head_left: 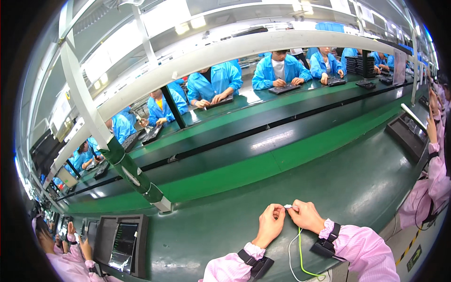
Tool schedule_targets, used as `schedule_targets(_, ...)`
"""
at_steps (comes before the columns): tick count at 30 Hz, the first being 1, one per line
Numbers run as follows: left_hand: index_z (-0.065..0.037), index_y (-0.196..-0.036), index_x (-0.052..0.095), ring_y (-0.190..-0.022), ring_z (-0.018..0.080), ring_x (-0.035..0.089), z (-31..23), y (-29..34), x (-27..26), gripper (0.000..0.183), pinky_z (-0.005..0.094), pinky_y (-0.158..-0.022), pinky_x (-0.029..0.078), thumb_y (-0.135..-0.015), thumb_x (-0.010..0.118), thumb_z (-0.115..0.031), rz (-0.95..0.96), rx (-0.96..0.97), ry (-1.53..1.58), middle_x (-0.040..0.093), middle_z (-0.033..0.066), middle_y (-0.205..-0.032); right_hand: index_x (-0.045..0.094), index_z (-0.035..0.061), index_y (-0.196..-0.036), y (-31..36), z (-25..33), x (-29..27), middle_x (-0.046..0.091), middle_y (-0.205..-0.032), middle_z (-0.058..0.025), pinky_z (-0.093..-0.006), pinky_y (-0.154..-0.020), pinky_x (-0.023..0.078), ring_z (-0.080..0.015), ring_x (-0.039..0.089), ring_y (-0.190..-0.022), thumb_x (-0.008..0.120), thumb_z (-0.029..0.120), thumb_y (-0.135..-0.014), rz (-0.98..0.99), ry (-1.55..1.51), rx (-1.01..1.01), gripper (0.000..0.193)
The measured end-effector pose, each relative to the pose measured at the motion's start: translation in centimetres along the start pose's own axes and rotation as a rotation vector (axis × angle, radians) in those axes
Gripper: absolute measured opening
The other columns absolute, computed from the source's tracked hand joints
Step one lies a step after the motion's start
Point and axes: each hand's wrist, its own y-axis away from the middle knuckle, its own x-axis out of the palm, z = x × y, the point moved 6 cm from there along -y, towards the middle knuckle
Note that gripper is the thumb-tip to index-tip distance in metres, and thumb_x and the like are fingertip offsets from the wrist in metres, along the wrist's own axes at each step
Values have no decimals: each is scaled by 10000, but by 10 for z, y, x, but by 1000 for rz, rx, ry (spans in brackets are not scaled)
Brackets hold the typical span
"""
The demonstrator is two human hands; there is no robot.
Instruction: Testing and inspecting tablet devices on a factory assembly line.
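My left hand (271, 225) and my right hand (306, 216) meet above the near side of the green workbench. Both are closed in a pinch, fingertips nearly touching. Between them sits a small white cable connector (288, 206); my right fingers grip it and my left fingertips hold its other end. Its finer details are too small to make out. A thin white cable (290, 254) and a yellow-green cable (300, 249) hang below my right hand toward the bench's near edge. Pink sleeves and black wrist straps with dark blocks cover my wrists.
A dark foam tray (143, 235) holding a black screen panel (125, 242) lies at left; another dark tray (406, 136) is at far right. A post (134, 174) rises from the bench. People in pink work at both sides; several in blue sit across the line.
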Motion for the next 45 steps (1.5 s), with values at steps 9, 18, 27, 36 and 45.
schedule_targets(9,1,-957,610,-692,149,634,1,1,0,136,292,-640,515,-884,631,-112,-5,2,-14,654,93,-838,541,8,-729,0,0,0,566,-576,-208,-465,-524,447,-421,584,-563,614,185,-839,1,17,-9,221)
schedule_targets(18,0,-956,607,-684,144,630,0,0,-1,125,281,-629,510,-882,630,-98,-12,44,14,653,90,-834,540,5,-725,-1,0,3,566,-579,-208,-468,-520,440,-415,583,-562,605,182,-843,28,26,6,223)
schedule_targets(27,2,-954,606,-675,143,626,2,0,-1,127,282,-619,507,-881,631,-99,-7,44,5,648,90,-835,536,4,-727,-1,2,2,567,-581,-208,-466,-527,446,-419,582,-565,608,184,-840,8,20,-17,224)
schedule_targets(36,3,-954,604,-681,144,627,3,0,-1,123,280,-614,504,-882,629,-93,-7,38,-3,645,92,-836,535,4,-719,-1,0,4,563,-575,-214,-464,-522,442,-422,578,-556,599,185,-836,11,9,-24,225)
schedule_targets(45,5,-955,608,-701,146,637,1,-1,-2,128,281,-635,514,-881,634,-97,-8,44,-3,654,96,-842,540,7,-729,-2,2,3,569,-579,-215,-463,-525,446,-423,585,-565,602,192,-837,14,29,-27,223)
